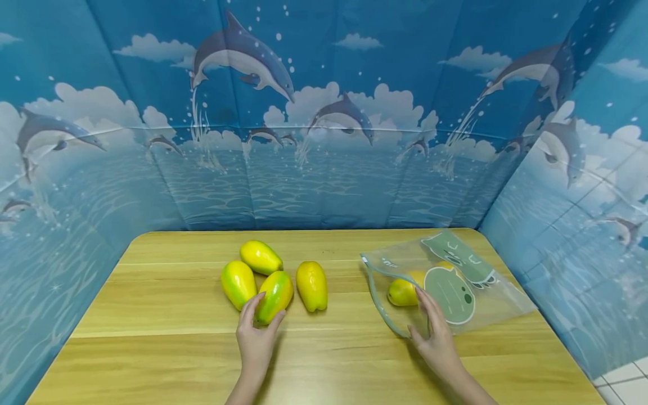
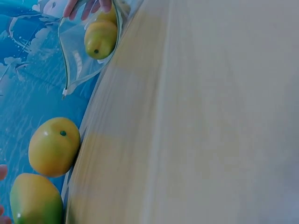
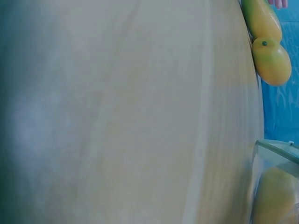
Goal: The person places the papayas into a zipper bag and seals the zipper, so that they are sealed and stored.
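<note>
My left hand (image 1: 257, 336) is at the near end of a yellow-green mango (image 1: 275, 295), fingers on its left side and thumb towards its lower right. That mango lies on the table, and in the left wrist view only fingertips (image 2: 3, 172) show at the edge. A clear zip bag (image 1: 498, 306) with green printed figures lies on the right, its mouth facing left. At the mouth is my right hand (image 1: 434, 337), thumb and fingers spread apart against the rim. Inside the bag sits a mango (image 1: 402, 292), with part of another behind it in the left wrist view.
Close to my left hand are a mango (image 1: 239, 284) on the left, one behind (image 1: 260, 257) and one on the right (image 1: 311, 286). All lie on the wooden table (image 1: 167, 360). Blue dolphin-print curtains (image 1: 324, 185) stand along its back and sides.
</note>
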Demonstrator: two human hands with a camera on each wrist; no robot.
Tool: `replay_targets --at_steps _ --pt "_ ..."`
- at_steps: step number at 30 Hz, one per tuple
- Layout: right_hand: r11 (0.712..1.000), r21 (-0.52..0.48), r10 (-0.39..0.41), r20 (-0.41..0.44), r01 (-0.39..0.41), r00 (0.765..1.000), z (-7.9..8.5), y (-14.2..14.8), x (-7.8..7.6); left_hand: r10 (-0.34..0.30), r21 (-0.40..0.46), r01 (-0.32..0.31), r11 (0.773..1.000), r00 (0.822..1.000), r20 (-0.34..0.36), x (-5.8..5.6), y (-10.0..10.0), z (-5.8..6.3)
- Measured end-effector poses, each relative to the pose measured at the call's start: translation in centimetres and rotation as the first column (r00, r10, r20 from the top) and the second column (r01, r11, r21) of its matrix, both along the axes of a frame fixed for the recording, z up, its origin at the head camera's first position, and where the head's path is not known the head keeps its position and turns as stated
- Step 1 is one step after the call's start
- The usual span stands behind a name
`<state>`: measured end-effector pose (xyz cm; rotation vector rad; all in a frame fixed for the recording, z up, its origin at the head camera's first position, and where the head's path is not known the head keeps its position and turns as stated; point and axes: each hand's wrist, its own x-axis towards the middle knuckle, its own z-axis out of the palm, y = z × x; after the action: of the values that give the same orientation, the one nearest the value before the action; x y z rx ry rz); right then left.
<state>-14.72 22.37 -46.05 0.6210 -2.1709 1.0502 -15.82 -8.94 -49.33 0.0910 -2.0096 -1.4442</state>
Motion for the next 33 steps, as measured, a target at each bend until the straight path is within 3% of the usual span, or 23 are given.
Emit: replay_targets --at_steps 17,26,33 --pt "1.0 0.008 -0.025 0.022 0.025 0.999 0.0 0.0 0.0 0.018 0.076 -0.025 0.997 0.995 0.097 0.4 -1.1 -1.3" --pt "1.0 0.006 -0.022 0.016 0.022 1.0 0.0 0.0 0.0 0.045 0.069 -0.061 0.996 0.976 0.212 0.2 -1.3 -2.2" --pt "1.0 0.006 -0.014 0.008 0.014 1.0 -0.6 0.2 -0.2 0.057 0.066 -0.075 0.995 0.969 0.238 0.2 -1.3 -2.5"
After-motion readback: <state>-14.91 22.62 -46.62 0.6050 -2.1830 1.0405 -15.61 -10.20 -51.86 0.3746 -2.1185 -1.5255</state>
